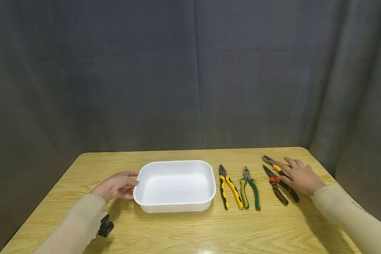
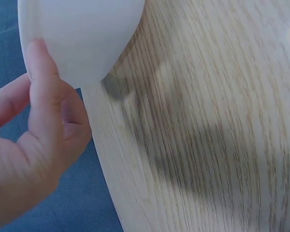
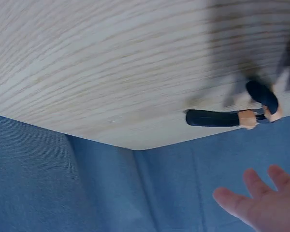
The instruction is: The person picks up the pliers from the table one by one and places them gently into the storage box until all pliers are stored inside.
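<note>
My left hand (image 1: 119, 185) is at the left side of a white rectangular tray (image 1: 174, 208). In the left wrist view the thumb lies against the tray's wall (image 2: 87, 38), and the other fingers are bent loosely beside it. My right hand (image 1: 301, 176) hovers with spread fingers over orange-and-black pliers (image 1: 284, 173), whose handles it partly covers. Beside these lie long-nosed pliers (image 1: 275, 185) with red-and-black handles. The right wrist view shows a gap between my fingers and the orange-and-black handles (image 3: 212, 118).
Yellow-and-black combination pliers (image 1: 230, 187) lie just right of the tray. Green-handled pliers (image 1: 250, 188) lie beside them. Everything rests on a wood-grain table (image 1: 177, 233) with rounded far corners. A dark curtain (image 1: 146, 88) hangs behind it.
</note>
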Available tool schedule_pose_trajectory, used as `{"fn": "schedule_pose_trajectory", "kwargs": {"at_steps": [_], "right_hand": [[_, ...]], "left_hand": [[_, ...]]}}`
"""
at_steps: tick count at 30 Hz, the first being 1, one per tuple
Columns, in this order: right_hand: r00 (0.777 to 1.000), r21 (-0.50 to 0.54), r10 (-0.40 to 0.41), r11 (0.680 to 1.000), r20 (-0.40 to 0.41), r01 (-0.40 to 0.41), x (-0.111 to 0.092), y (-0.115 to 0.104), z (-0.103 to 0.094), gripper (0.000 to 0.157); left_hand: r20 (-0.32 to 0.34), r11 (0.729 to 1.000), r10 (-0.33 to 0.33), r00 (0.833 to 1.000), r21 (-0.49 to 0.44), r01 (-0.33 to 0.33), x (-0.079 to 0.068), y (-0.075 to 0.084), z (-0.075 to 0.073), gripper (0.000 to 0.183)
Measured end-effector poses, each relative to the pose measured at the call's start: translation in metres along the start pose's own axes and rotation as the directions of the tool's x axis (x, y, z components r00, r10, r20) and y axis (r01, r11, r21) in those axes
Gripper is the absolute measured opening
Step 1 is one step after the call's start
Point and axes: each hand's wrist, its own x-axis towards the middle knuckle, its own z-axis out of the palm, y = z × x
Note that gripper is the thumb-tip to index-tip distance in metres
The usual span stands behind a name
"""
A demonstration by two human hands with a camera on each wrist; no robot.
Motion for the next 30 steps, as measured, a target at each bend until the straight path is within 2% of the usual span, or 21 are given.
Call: {"fn": "schedule_pose_trajectory", "kwargs": {"at_steps": [6,13,20,30], "right_hand": [[1.000,0.028,0.011,1.000,0.005,-0.011,0.001,0.011,0.006,0.053],[1.000,0.035,0.008,0.999,0.023,-0.008,0.003,0.010,0.003,0.052],[0.996,0.072,0.061,0.995,0.068,-0.066,0.008,0.011,0.006,0.054],[0.983,0.090,0.125,0.986,0.134,-0.138,0.014,0.018,0.020,0.056]], "left_hand": [[0.006,1.000,-0.009,1.000,-0.014,0.010,0.001,0.000,0.000,0.058],[0.004,1.000,-0.003,1.000,-0.003,0.003,0.001,0.000,0.001,0.057],[0.006,1.000,-0.002,1.000,0.009,0.002,0.000,0.001,0.000,0.057],[-0.011,0.999,-0.001,1.000,0.032,0.001,-0.004,0.006,0.002,0.058]]}}
